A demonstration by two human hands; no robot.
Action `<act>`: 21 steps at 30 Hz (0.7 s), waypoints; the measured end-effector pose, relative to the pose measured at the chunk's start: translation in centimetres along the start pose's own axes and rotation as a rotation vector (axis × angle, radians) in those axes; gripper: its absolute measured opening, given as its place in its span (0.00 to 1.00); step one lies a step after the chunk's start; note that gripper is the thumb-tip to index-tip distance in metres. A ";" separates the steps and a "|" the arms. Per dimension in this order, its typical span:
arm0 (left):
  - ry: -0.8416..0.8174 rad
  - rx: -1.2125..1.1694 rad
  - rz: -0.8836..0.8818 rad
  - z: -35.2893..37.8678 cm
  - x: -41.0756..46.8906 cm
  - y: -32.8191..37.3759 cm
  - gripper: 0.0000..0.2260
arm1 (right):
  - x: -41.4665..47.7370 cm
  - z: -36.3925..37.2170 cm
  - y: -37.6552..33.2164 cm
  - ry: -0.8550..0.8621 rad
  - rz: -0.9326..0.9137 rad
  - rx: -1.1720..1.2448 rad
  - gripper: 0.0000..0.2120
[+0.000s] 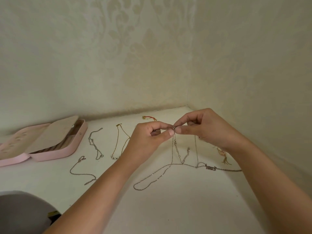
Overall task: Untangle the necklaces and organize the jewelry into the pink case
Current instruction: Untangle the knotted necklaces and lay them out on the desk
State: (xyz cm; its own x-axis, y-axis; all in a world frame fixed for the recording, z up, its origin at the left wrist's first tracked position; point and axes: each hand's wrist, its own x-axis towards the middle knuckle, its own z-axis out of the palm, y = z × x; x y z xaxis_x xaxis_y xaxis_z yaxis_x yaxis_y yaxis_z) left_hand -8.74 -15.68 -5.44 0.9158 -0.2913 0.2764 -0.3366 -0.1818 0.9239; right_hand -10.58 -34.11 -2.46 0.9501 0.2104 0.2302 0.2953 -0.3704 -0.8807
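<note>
My left hand (pixel 148 137) and my right hand (pixel 204 128) meet above the white tabletop, both pinching a small knot (pixel 173 128) of thin silver chains. From the knot the tangled silver necklaces (pixel 172 154) hang down and trail across the table in a long loop (pixel 150 179). One strand carries a number pendant (pixel 210 168). The pink case (pixel 55 146) lies open at the left, its beige inner flap raised.
Laid out on the table are a silver chain (pixel 94 144), a gold chain with pearls (pixel 118 144), another silver chain (pixel 79 171), a red-and-gold bracelet (pixel 149 117) at the back and a gold tassel piece (pixel 223 155). Walls close the corner behind and right. A grey object (pixel 22 211) sits bottom left.
</note>
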 end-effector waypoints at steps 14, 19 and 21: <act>0.138 0.181 0.130 0.8 -0.4 -0.3 0.07 | 0.1 0.6 0.2 -0.037 -0.027 -0.043 0.05; 0.067 0.256 0.133 0.6 -0.4 -0.4 0.09 | 0.2 0.8 0.3 -0.003 -0.076 -0.021 0.04; 0.019 0.257 0.114 0.4 -0.4 -0.4 0.11 | 0.2 1.0 0.4 -0.006 -0.089 -0.043 0.04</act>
State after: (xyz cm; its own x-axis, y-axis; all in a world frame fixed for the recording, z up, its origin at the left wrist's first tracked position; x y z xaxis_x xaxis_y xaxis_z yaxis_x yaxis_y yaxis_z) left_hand -9.07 -15.91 -6.02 0.8723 -0.3058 0.3816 -0.4796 -0.3822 0.7899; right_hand -10.36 -33.27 -3.19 0.9193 0.2499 0.3041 0.3828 -0.3884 -0.8382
